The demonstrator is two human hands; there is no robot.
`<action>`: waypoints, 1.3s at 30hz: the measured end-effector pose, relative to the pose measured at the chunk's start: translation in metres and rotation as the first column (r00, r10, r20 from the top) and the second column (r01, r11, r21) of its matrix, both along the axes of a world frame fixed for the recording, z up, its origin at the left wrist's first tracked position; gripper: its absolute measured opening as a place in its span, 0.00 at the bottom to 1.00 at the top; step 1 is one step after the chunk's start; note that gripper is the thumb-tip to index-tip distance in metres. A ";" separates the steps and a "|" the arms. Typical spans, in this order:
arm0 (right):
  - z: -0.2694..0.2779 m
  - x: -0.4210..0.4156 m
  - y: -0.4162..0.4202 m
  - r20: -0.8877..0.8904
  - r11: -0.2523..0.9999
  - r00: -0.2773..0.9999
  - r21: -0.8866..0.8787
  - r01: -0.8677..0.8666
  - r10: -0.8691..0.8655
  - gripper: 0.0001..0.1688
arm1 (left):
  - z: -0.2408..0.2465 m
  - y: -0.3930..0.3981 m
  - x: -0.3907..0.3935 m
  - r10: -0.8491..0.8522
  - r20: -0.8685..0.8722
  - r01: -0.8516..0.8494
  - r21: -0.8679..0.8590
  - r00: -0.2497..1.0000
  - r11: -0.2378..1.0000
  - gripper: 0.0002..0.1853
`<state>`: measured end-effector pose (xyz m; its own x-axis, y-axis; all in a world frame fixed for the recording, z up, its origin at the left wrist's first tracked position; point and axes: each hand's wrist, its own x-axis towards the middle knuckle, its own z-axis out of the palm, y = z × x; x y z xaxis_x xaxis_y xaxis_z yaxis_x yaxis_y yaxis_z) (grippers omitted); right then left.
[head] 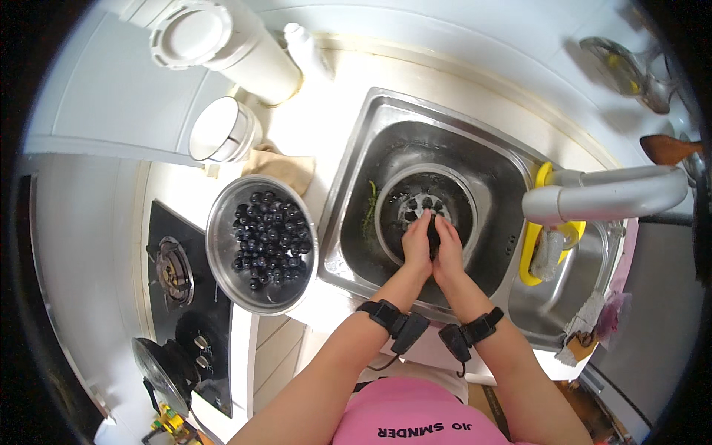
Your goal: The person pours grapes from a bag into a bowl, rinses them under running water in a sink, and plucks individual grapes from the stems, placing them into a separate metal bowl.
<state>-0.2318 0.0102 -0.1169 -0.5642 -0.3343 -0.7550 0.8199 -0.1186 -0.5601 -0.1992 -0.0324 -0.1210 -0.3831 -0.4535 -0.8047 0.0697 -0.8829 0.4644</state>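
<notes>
Cupped together, my left hand (pixel 418 245) and my right hand (pixel 447 247) are over a round metal basin (pixel 473 208) in the large basin of a stainless steel sink (pixel 361 128). Dark round fruit, likely grapes (pixel 433 231), shows between my palms. More dark fruit (pixel 427 203) and whitish foam or water lie in the basin beyond my fingertips. To the left, a wide metal bowl (pixel 222 278) on the counter holds many wet dark grapes (pixel 272 233). A green stem (pixel 369 208) lies in the sink, left of the round basin.
A grey faucet (pixel 606 197) reaches over the sink's right side, above a yellow rack (pixel 528 256) with a scrubber. A gas stove (pixel 217 328) is at the left. Behind the bowl are a beige cloth (pixel 283 169), a white container (pixel 222 130) and a white bottle (pixel 307 53).
</notes>
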 end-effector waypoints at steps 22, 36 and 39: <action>0.094 0.130 -0.123 -0.796 0.504 0.382 -0.114 -0.856 0.468 0.27 | 0.119 -0.142 0.186 0.591 -0.087 -0.474 -0.694 0.802 0.542 0.20; -0.102 -0.064 0.035 -0.280 0.218 -0.217 0.938 -0.270 0.935 0.35 | -0.042 -0.028 0.027 -0.338 0.840 0.839 -0.505 0.423 -0.204 0.17; -0.093 -0.061 0.014 -0.151 0.073 -0.162 0.910 -0.408 0.975 0.35 | -0.075 -0.043 0.016 -0.198 0.909 0.873 -0.410 0.367 -0.265 0.18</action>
<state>-0.2929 0.0247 -0.2103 -0.4506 -0.7326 -0.5101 -0.5881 0.6735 -0.4478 -0.1829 -0.0750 -0.1960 -0.7956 -0.5632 -0.2230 -0.5953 0.6587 0.4601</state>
